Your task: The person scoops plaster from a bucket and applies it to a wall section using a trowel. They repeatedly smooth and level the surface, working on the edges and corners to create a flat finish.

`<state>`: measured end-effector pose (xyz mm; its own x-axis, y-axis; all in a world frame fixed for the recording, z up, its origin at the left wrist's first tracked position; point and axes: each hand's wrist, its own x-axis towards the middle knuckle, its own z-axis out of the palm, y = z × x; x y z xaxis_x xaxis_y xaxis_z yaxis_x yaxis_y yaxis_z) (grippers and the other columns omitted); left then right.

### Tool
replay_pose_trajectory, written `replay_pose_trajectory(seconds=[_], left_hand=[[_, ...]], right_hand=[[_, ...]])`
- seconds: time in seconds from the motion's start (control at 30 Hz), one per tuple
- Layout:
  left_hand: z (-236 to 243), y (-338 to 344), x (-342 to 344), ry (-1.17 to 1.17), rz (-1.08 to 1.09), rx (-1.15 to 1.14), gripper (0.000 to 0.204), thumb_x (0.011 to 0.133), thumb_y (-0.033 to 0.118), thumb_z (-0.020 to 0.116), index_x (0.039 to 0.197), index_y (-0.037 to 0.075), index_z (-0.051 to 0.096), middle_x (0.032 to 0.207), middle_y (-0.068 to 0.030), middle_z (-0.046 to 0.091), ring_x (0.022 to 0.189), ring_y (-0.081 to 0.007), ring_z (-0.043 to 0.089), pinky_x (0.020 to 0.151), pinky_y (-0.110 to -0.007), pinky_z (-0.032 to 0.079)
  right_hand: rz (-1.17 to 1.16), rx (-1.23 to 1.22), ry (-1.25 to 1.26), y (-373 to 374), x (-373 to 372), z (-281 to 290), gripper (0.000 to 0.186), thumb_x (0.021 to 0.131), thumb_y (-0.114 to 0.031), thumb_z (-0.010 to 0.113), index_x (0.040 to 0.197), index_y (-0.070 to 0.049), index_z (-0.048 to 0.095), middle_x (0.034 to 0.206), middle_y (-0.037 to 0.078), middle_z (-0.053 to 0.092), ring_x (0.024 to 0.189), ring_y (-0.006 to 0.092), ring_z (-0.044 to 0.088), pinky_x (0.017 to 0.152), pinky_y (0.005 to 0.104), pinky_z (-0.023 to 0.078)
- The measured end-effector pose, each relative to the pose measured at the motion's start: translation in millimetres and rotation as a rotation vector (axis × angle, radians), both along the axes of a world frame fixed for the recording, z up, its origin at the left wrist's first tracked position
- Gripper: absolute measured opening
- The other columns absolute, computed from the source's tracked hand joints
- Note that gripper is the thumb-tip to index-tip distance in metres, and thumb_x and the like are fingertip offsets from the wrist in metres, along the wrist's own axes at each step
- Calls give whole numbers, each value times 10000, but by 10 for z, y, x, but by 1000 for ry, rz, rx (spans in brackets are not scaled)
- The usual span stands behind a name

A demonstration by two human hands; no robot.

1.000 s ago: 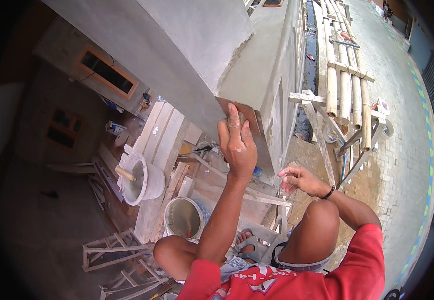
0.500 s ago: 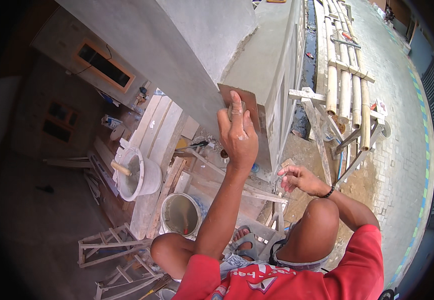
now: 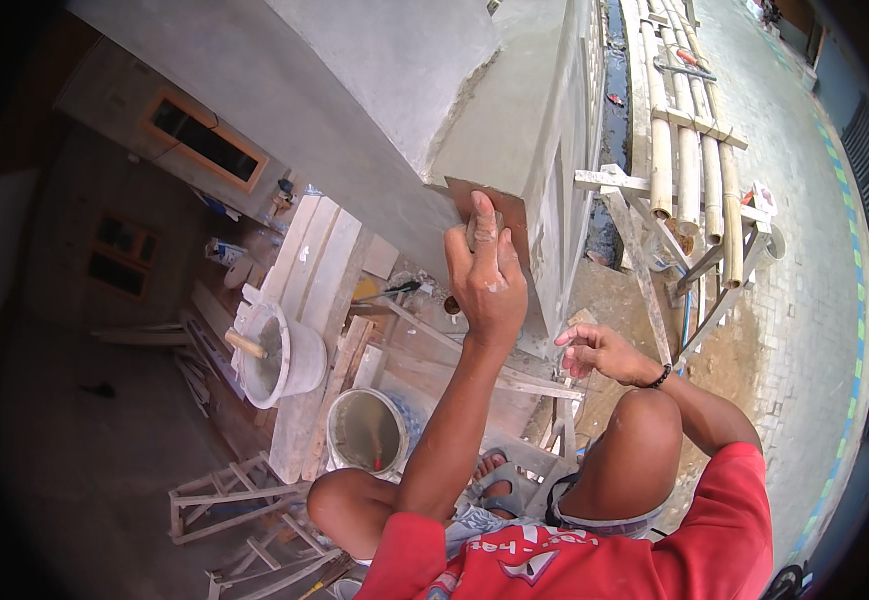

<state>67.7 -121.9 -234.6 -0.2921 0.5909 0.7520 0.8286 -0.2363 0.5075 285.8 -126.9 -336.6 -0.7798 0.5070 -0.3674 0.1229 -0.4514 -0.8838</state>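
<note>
My left hand [image 3: 489, 290] grips a flat brown plastering float [image 3: 514, 210], its fingers closed around the handle behind the plate and one finger lying along its back. The float's face lies against the grey plastered wall end [image 3: 514, 120], near its lower left corner. Damp, smooth plaster covers this strip, with a rough edge beside the paler wall. Over my bent right knee, my right hand [image 3: 599, 355] hangs in the air with its fingers loosely curled and apart, holding nothing.
Below left, a white bucket [image 3: 304, 370] with a wooden-handled tool stands on planks [image 3: 304, 262]. Closer to my knee is a bucket of murky water [image 3: 401, 418] holding a red-tipped tool. Bamboo poles [image 3: 689, 170] rest on a wooden trestle at right, beside a paved lane [image 3: 804, 250].
My left hand has slid the float slightly to the right and down along the wall end. The view has shifted a little. My right hand stays nearly in place.
</note>
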Motion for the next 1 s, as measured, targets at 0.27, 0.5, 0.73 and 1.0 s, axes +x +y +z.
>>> replay_pose_trajectory(seconds=[0.27,0.5,0.73,1.0], left_hand=[[-450,-193,-30,-32,63,-184,653,900,-25,670,1519,98,501,972,-149,521,854,-326,565,739,-409,479],[-127,2,67,-59,15,14,628,902,-6,677,1501,99,524,985,-160,530,858,-333,573,757,-415,488],[-737,-445,49,-179,66,-293,606,935,-4,629,1515,20,455,1158,-194,548,999,-336,589,874,-405,488],[-294,-859,27,-1166,-827,-282,534,962,81,708,1418,-35,456,1332,-102,593,1201,-189,579,1072,-357,448]], right_hand=[[4,32,10,-5,-3,-28,276,1004,-131,591,1261,-30,583,919,48,673,792,125,642,706,290,546],[-4,18,-21,16,-27,-42,271,999,-108,573,1260,-34,587,915,53,672,781,124,640,699,281,544],[-81,99,-8,-5,-19,-60,253,1009,-116,575,1246,-30,596,904,48,672,752,120,642,688,276,550],[-246,-1,285,463,-43,315,284,1024,-205,629,1227,-8,605,1026,33,681,894,113,648,786,287,549]])
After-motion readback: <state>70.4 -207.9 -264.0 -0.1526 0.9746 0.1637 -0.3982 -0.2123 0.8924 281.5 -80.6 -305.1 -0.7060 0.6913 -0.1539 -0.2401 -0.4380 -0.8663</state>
